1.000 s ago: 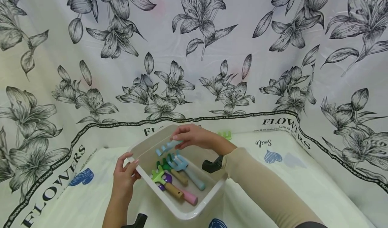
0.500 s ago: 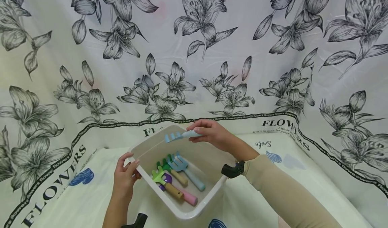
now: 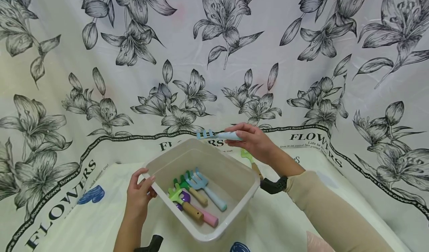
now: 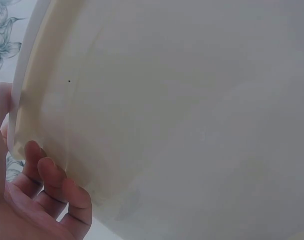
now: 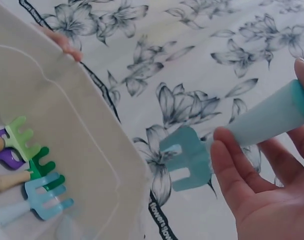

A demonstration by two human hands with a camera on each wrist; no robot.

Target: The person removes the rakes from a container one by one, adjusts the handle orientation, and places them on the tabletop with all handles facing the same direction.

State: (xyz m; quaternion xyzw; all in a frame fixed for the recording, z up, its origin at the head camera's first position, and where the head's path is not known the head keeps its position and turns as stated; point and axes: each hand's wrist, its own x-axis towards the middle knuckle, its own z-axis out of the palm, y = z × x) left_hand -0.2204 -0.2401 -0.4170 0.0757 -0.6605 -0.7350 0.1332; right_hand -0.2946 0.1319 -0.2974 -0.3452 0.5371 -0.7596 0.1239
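Note:
My left hand (image 3: 139, 188) grips the left rim of a beige plastic tub (image 3: 222, 166); in the left wrist view its fingers (image 4: 54, 175) curl against the outer wall. With my right hand (image 3: 259, 144) I hold a light blue toy garden rake (image 3: 229, 135) by its handle, above and beyond the tub's far rim. Its prongs point left. Inside the tub lie another light blue rake (image 3: 216, 198), a dark green one (image 3: 199, 197) with a wooden handle, a light green one (image 3: 192, 211), a purple piece (image 3: 185, 197) and a pink handle (image 3: 210, 219), partly covered.
Just past the tub's right side, a light green rake (image 3: 247, 154) with a wooden handle lies on the pale cloth (image 3: 288, 214), partly hidden by the tub and right arm. A flower-printed curtain (image 3: 221, 95) rises behind.
My right hand has lifted the light blue rake out of the tub and moved it up and right, past the far rim. The left hand keeps its grip on the tub.

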